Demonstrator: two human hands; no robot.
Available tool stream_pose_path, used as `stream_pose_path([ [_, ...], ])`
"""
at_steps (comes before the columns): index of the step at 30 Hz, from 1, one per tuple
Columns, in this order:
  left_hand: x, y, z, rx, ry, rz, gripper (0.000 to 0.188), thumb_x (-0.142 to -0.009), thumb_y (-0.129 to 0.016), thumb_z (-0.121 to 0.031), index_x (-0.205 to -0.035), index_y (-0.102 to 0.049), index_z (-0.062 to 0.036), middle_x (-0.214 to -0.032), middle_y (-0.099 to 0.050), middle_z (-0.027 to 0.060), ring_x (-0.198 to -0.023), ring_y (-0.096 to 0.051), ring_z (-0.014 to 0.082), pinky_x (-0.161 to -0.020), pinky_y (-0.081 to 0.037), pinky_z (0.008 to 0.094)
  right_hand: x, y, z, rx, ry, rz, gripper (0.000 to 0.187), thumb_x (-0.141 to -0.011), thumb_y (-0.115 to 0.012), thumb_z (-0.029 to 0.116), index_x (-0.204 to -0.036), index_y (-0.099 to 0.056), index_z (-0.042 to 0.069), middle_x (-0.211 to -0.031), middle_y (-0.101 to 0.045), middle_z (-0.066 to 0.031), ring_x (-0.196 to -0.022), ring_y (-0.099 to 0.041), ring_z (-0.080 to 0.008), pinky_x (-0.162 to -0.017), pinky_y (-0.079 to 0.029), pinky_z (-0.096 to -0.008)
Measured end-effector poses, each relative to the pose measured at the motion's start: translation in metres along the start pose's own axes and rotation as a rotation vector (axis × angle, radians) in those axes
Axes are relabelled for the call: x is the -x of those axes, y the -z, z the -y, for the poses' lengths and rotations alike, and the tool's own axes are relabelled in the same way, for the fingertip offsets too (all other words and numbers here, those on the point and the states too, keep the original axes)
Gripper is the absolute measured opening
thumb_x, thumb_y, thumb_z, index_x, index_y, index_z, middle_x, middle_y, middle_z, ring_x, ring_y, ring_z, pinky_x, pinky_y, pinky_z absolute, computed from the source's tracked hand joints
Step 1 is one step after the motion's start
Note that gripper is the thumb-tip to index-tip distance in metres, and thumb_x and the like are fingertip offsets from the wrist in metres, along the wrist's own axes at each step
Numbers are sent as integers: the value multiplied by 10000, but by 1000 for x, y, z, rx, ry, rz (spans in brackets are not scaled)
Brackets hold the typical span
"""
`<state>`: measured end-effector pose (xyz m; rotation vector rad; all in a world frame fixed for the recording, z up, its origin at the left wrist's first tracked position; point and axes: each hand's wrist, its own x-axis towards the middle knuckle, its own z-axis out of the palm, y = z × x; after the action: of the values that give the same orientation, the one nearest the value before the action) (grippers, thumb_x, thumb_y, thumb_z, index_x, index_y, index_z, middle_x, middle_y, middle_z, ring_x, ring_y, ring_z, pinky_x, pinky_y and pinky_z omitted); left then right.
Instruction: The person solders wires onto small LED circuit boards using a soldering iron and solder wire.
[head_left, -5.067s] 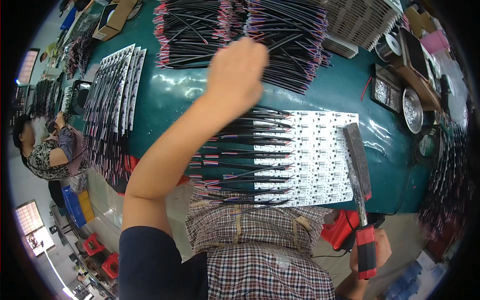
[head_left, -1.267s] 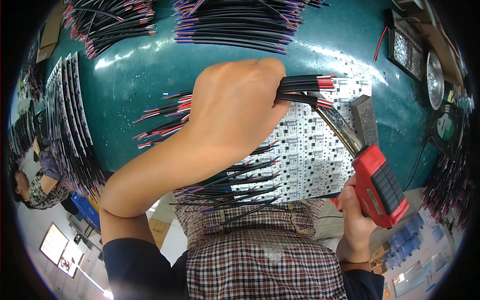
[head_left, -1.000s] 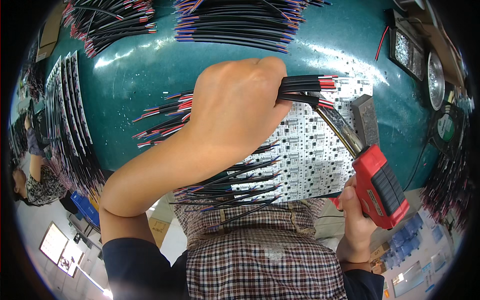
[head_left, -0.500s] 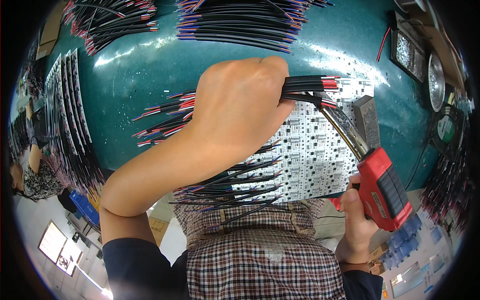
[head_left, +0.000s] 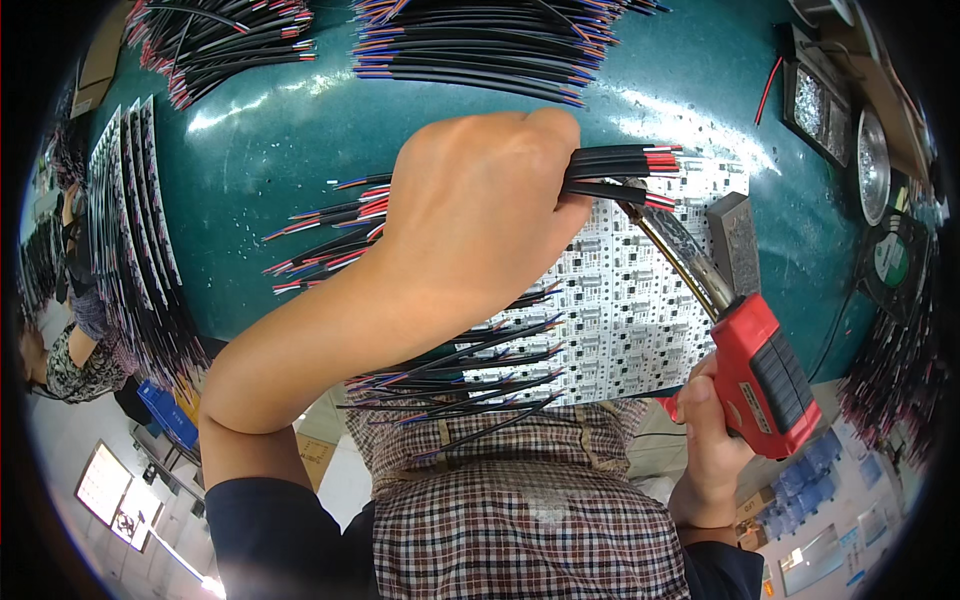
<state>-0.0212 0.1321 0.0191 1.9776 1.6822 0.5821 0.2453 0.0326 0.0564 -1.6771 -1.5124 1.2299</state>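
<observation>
Our left hand [head_left: 490, 195] is closed around a bundle of black cables [head_left: 622, 162], while our right hand [head_left: 712, 430] grasps the red soldering gun [head_left: 765, 375]. The white circuit-board panel [head_left: 620, 320] lies between our hands, partly beneath the left one. The gun's tip is very near these cables; if either hand slips, we think that heat could damage the insulation or burn our left hand.
</observation>
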Motion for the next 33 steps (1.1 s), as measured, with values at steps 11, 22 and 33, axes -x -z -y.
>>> stream_pose_path([
  [11,0,-2,1,-9,8,8,199,-727,-782,-136,-809,-640,-23,-692,-646,138,-610,-634,318,-568,-480,401,2,-2,3,-66,-36,-43,197,-897,-627,-13,-1072,-545,-50,-766,-541,-84,-536,-475,-88,-456,-420,-234],
  [22,-5,1,8,74,-30,15,203,-790,-798,-191,-814,-678,-29,-655,-638,120,-571,-620,286,-547,-467,367,11,4,-4,13,-15,-17,400,-890,-619,-40,-1271,-508,-84,-838,-576,-91,-567,-491,-82,-466,-414,-228],
  [33,-8,2,9,58,-71,26,201,-798,-791,-196,-793,-681,-27,-634,-618,115,-555,-598,282,-540,-449,365,5,-6,0,-34,-40,-37,265,-882,-634,-28,-1131,-547,-57,-762,-532,-68,-546,-465,-76,-457,-422,-235],
])
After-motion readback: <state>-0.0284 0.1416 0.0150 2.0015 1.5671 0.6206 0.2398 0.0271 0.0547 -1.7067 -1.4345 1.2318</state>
